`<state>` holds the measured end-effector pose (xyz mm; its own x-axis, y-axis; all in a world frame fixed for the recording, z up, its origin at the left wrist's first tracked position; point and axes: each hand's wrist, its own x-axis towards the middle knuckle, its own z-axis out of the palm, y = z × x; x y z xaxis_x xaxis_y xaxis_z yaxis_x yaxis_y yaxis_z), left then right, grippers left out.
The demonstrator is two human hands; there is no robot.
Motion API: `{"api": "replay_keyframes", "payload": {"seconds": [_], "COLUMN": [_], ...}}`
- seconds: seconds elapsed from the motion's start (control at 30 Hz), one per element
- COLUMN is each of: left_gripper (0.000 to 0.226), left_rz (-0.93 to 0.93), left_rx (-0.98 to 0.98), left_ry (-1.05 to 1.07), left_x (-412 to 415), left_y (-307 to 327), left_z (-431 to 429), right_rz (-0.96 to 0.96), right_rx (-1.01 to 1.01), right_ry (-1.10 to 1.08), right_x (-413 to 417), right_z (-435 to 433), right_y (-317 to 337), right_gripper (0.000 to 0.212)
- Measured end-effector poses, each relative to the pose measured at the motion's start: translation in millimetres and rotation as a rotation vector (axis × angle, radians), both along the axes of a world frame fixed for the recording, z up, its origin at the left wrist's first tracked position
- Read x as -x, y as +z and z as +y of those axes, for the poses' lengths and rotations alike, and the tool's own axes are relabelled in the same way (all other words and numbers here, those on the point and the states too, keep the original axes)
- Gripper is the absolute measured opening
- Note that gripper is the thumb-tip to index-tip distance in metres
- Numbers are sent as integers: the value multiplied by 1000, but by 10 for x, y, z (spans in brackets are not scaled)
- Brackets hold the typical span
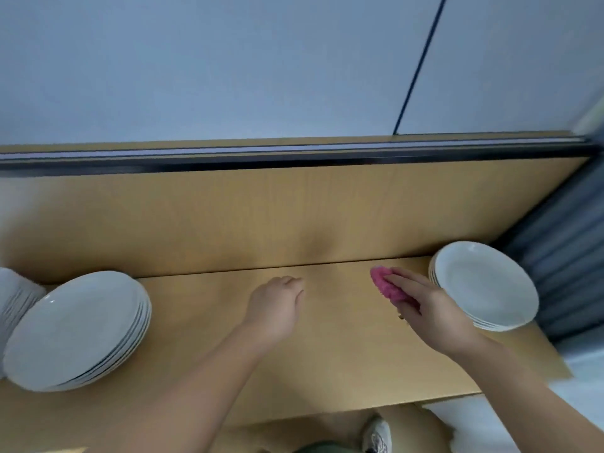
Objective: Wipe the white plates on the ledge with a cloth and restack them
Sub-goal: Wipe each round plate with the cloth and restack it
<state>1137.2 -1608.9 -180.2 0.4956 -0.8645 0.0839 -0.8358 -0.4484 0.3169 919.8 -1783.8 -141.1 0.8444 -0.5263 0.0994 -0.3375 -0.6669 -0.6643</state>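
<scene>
Two stacks of white plates stand on the wooden ledge [327,348]. The left stack [78,325] holds several plates and sits near the left edge. The right stack [483,282] is at the far right end. My right hand [431,308] grips a pink cloth [389,286] just left of the right stack, above the ledge. My left hand [277,305] hovers over the middle of the ledge with loosely curled fingers and holds nothing. The frame is blurred by motion.
Another pale stack of dishes [13,302] shows at the far left edge, partly cut off. A wooden back panel [294,217] rises behind the ledge below a window rail. A grey curtain [562,256] hangs at the right. A shoe [379,433] is below the ledge's front edge.
</scene>
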Motion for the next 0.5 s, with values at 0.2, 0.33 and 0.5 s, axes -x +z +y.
{"api": "replay_keyframes", "payload": {"seconds": [0.2, 0.33, 0.5], "left_gripper": [21, 22, 27], "left_rz": [45, 86, 148], "left_rx": [-13, -35, -109], "left_ry": [-177, -226, -161], "left_x": [775, 1236, 1544], "left_y": [-91, -140, -226], "left_z": [-1226, -1914, -2484], "right_rz": [-25, -1, 7], "right_rx": [-53, -110, -100], "right_ry": [-147, -201, -210], "right_x": [788, 1183, 1399], "right_z": [-674, -1156, -1621], "right_y": [61, 76, -36], "right_gripper": [47, 47, 40]}}
